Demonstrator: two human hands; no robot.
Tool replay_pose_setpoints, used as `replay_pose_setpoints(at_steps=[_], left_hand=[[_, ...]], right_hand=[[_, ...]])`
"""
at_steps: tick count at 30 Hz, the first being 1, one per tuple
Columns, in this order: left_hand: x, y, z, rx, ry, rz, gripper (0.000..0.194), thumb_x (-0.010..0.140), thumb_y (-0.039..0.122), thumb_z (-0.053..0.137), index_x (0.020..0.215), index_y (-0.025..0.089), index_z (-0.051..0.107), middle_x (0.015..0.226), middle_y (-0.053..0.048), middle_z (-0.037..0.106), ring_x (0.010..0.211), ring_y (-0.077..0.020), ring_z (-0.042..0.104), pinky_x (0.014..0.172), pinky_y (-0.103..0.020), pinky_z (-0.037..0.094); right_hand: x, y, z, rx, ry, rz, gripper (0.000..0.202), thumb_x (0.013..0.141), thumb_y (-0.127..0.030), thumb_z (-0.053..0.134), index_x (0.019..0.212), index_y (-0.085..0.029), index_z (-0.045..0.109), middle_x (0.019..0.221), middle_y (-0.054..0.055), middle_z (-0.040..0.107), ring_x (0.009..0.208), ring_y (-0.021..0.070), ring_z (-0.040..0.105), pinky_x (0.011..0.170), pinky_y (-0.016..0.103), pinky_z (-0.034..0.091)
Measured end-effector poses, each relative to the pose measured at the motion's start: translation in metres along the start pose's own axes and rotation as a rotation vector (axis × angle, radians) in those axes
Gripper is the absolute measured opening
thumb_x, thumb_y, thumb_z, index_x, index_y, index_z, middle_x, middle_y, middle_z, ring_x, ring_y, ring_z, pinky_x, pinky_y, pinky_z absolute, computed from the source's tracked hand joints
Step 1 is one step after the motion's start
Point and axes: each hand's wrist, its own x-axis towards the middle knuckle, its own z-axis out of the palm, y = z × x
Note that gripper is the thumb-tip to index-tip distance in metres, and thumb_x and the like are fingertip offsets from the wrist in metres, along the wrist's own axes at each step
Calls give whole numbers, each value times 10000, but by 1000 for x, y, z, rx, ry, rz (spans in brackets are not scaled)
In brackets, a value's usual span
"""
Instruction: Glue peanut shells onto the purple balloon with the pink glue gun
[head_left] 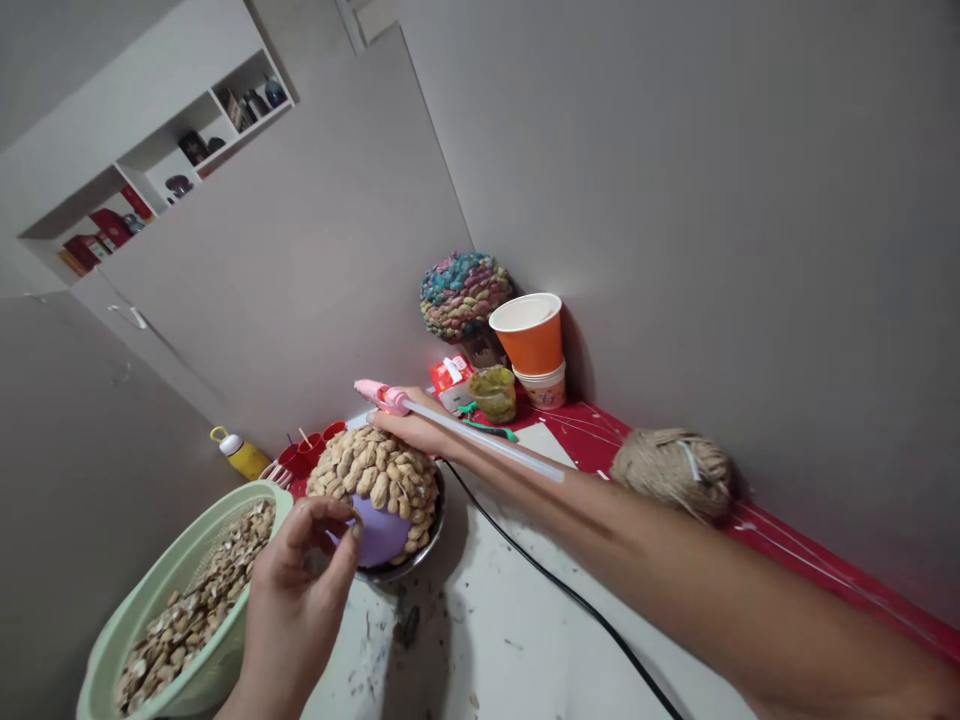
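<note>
My right hand (420, 425) is wrapped around a pink hot glue gun (381, 396), with a long translucent glue stick (487, 440) sticking out of its back over my forearm. Beneath it is a dome of peanut shells (379, 465) covering a purple balloon (382, 535), a patch of which is bare toward me. The balloon rests in a metal bowl (429, 548). My left hand (300, 580) is in front of the bare patch, thumb and forefinger pinching a small brownish piece that looks like a peanut shell (355, 517). The glue gun's nozzle is hard to make out.
A green basket (94, 660) of peanut shells stands at left. A black cord (555, 575) crosses the white tabletop. Behind are a yellow bottle (246, 458), red cups (304, 455), orange paper bucket (534, 340), colourful shell dome (465, 290) and twine ball (671, 470) by the wall.
</note>
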Motion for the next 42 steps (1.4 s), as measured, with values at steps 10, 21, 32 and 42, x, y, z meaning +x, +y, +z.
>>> replay_pose_setpoints(at_steps=[10,21,32,42], left_hand=[[2,1,5,-37,68,-122,150,788,332,701,827,195,652,746,-19,656,676,-172,580,630,-265,457],[2,7,17,163,143,-25,101,824,290,658,781,201,636,662,26,606,578,-126,504,564,-239,412],[1,4,23,229,217,63,82,817,284,671,833,206,690,686,11,640,565,-144,521,554,-253,411],[-6,0,27,201,253,137,73,806,199,667,874,223,670,765,2,644,631,-152,539,623,-261,419]], right_hand=[[57,37,17,-135,-30,54,306,928,-272,531,1197,-254,677,1121,33,700,1096,221,618,864,318,473],[142,112,47,-402,45,205,163,844,-255,604,709,-165,588,646,-10,532,635,134,455,581,243,313],[141,120,48,-436,73,190,234,839,-297,599,650,-185,517,647,-7,528,622,134,439,573,245,307],[140,120,47,-453,67,200,221,848,-281,612,666,-179,539,669,9,557,631,142,449,591,257,315]])
